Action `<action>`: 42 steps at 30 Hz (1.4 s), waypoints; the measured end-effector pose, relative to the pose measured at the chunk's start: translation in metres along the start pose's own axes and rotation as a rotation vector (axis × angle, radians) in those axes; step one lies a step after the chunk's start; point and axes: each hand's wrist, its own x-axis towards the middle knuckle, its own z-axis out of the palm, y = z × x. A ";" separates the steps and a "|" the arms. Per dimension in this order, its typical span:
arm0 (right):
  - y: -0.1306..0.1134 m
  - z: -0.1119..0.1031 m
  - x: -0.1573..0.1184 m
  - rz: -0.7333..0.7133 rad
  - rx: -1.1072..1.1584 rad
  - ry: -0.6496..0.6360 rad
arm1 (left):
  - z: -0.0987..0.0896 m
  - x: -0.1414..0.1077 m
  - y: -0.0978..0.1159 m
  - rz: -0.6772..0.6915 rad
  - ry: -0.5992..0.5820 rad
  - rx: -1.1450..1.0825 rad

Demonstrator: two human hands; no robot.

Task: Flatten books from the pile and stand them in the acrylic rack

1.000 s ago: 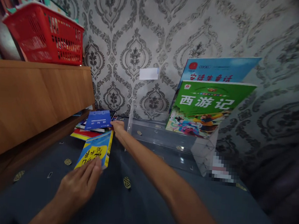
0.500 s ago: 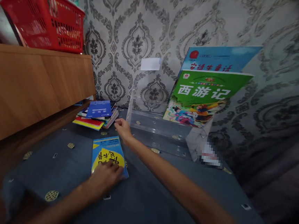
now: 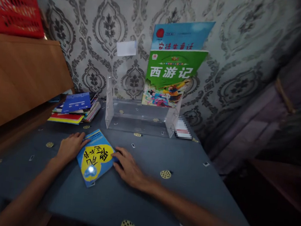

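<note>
A thin blue book (image 3: pixel 105 166) with a yellow shape and black handwriting-style characters lies flat and slanted on the cloth-covered table. At its upper left edge, my left hand (image 3: pixel 70 148) touches it with the fingertips, the hand bent over the border. My right hand (image 3: pixel 128 167) holds the opposite edge, index fingertip on the cover and thumb beside the border. Behind the book stands a clear plastic rack (image 3: pixel 138 126). In the rack, upright, are a green picture book (image 3: pixel 170 70) and, behind it, a light blue book (image 3: pixel 183 35).
A stack of books (image 3: pixel 76 103) with a dark blue one on top sits at the left, beside a wooden cabinet (image 3: pixel 19 77). On the cabinet is a red basket (image 3: pixel 14 6). A pixelated item (image 3: pixel 183 129) lies right of the rack; a curtain (image 3: pixel 266 112) hangs beyond.
The blue book has turned on the table. My left hand has moved off its cover to the left edge; my right hand has come from near the stack to the right edge. The view has shifted.
</note>
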 end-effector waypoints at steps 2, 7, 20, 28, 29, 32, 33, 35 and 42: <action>0.008 -0.012 -0.009 0.026 -0.019 0.028 | -0.008 -0.007 0.011 0.022 -0.058 0.039; 0.035 -0.042 -0.030 0.068 -0.106 0.099 | -0.021 -0.020 0.047 0.096 -0.168 0.086; 0.032 -0.096 -0.056 0.217 -0.569 0.130 | -0.054 -0.037 0.157 0.437 -0.215 -0.052; 0.018 -0.063 -0.040 0.057 -0.524 -0.003 | -0.024 -0.011 0.190 0.637 0.285 -0.287; 0.017 -0.065 -0.040 0.064 -0.516 -0.006 | -0.020 -0.009 0.190 0.636 0.299 -0.301; 0.017 -0.075 -0.044 0.123 -0.503 -0.010 | -0.014 -0.006 0.188 0.631 0.315 -0.323; 0.017 -0.079 -0.047 0.155 -0.500 -0.008 | -0.014 -0.006 0.187 0.627 0.315 -0.335; 0.020 -0.086 -0.052 0.217 -0.494 0.002 | -0.013 -0.006 0.185 0.615 0.311 -0.370; 0.025 -0.104 -0.058 0.344 -0.534 0.062 | 0.000 -0.001 0.183 0.609 0.327 -0.481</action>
